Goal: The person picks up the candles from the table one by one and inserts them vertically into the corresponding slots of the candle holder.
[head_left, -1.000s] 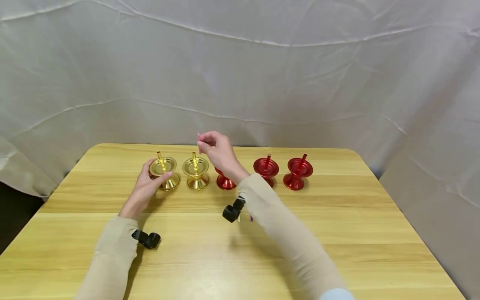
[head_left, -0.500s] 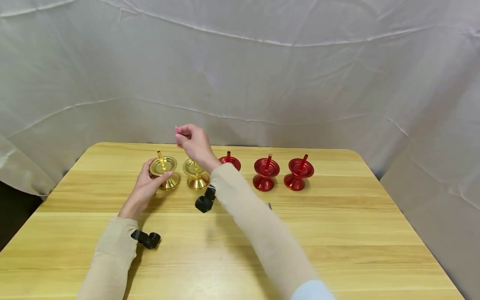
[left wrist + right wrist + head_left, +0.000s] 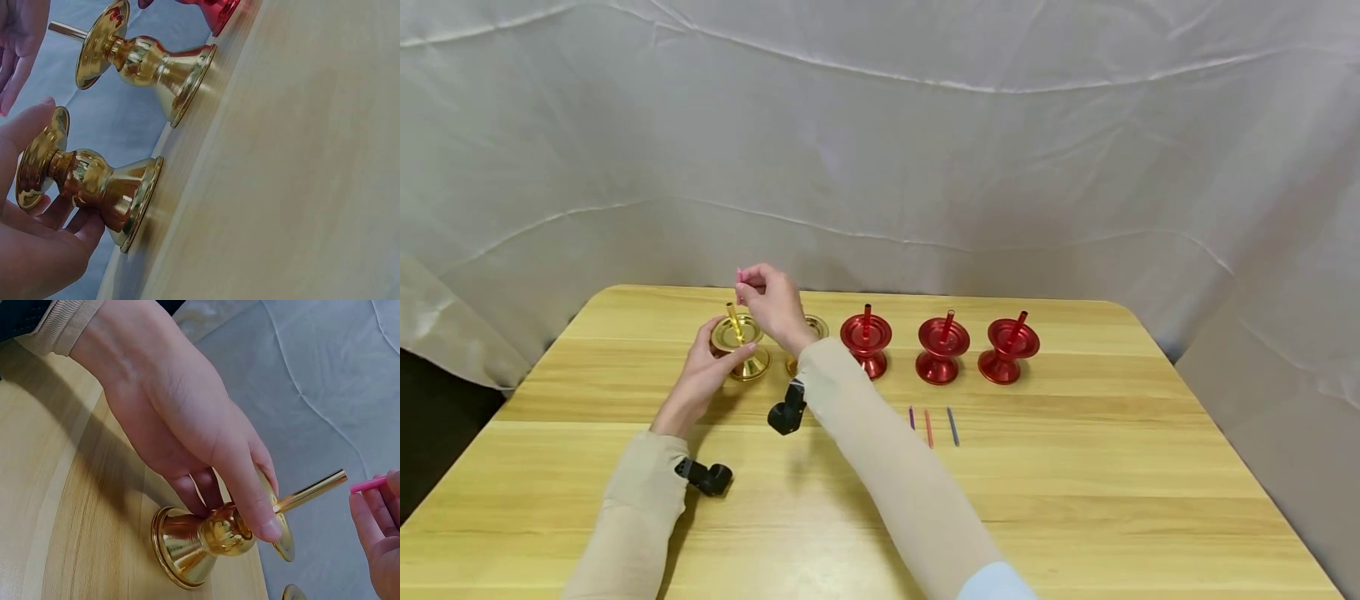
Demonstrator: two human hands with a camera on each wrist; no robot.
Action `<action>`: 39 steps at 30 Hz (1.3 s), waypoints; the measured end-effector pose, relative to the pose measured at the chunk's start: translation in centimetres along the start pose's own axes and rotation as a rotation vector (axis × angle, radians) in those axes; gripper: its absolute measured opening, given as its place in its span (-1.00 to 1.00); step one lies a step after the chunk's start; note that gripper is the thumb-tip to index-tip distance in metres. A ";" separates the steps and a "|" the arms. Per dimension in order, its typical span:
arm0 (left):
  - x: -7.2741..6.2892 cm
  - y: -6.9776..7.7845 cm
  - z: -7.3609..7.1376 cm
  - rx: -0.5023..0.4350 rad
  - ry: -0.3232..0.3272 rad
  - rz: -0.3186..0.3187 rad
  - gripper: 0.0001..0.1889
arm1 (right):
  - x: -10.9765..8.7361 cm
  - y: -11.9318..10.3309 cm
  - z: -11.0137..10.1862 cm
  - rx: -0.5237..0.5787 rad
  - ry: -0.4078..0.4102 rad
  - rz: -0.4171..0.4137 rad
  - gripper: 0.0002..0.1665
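My left hand (image 3: 700,375) grips the leftmost gold candle holder (image 3: 752,365) round its stem and dish, and the holder stands upright on the table. A thin gold tube (image 3: 312,490) rises from the middle of its dish. Between thumb and fingers my right hand (image 3: 777,308) pinches a small pink candle (image 3: 369,484). In the right wrist view the candle's lower end is close to the tube's open top, with a small gap between them. A second gold candle holder (image 3: 147,62) stands just to the right, partly hidden by the right hand in the head view.
Three red candle holders stand in a row to the right: one (image 3: 867,335), another (image 3: 943,342) and the last (image 3: 1008,343). In front of them lie a purple candle (image 3: 912,417), an orange candle (image 3: 928,428) and a blue candle (image 3: 953,427). Grey cloth (image 3: 880,150) hangs behind the table.
My right hand has carried the pink candle leftward from above the second gold holder, then down near the leftmost holder's tube. The left hand keeps its grip. The loose candles have come into view.
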State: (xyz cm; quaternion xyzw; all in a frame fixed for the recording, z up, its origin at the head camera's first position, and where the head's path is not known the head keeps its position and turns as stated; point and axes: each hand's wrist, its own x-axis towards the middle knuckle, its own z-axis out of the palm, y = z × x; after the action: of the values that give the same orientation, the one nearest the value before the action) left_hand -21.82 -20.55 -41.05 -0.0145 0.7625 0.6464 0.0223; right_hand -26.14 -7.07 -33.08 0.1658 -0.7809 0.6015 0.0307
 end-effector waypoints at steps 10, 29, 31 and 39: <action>0.1 0.2 0.0 0.009 -0.006 -0.006 -0.07 | 0.3 -0.5 0.0 0.046 -0.015 0.009 -0.85; -0.4 0.3 -0.1 0.005 -0.008 0.015 -0.10 | 0.3 -0.8 0.6 -0.095 -0.058 -0.048 -0.84; -0.4 0.3 0.0 0.000 -0.008 0.019 -0.11 | 0.2 -0.8 0.7 -0.116 -0.057 -0.048 -0.84; -0.3 0.1 -0.1 -0.009 -0.010 0.012 -0.12 | 0.1 -0.6 0.9 -0.180 -0.066 -0.029 -0.83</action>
State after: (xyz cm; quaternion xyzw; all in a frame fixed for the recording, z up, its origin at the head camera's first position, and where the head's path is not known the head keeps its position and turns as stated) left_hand -21.49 -20.59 -40.93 -0.0067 0.7594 0.6502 0.0221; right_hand -25.92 -8.10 -32.71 0.1933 -0.8298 0.5227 0.0284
